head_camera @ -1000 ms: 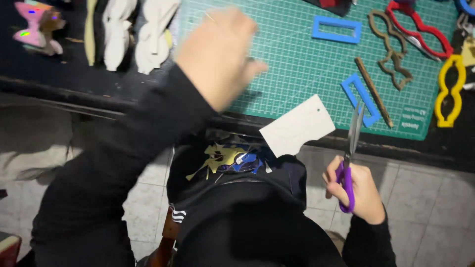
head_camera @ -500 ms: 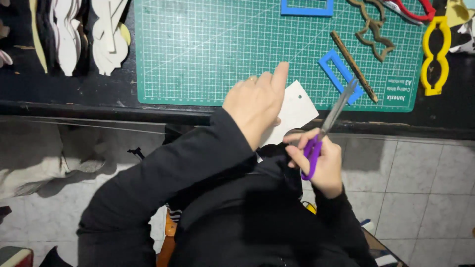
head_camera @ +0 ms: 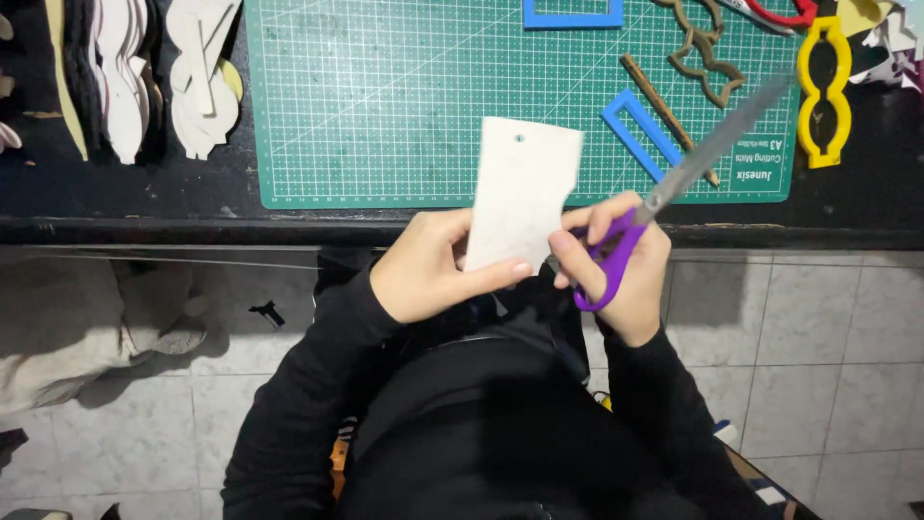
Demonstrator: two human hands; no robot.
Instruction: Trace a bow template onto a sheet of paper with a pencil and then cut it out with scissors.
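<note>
- I see the green gridded cutting mat (head_camera: 385, 106) lying flat on the dark table (head_camera: 115, 207).
- My left hand (head_camera: 428, 265) pinches a pale, stiff foam sheet (head_camera: 520, 193) with one punched hole, held over the table edge.
- My right hand (head_camera: 621, 265) grips purple-handled scissors (head_camera: 674, 183), blades shut.
- Blue rectangular frame (head_camera: 640, 130) on the mat.

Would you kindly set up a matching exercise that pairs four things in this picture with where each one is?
Things:
1. white card
2. purple-handled scissors
3. yellow frame
4. stack of white cutouts

Places:
A. left of the green cutting mat, on the dark table
B. in the right hand
C. pinched by the left hand
D. right of the mat, by its edge

Pairs: 1-C, 2-B, 3-D, 4-A
</note>
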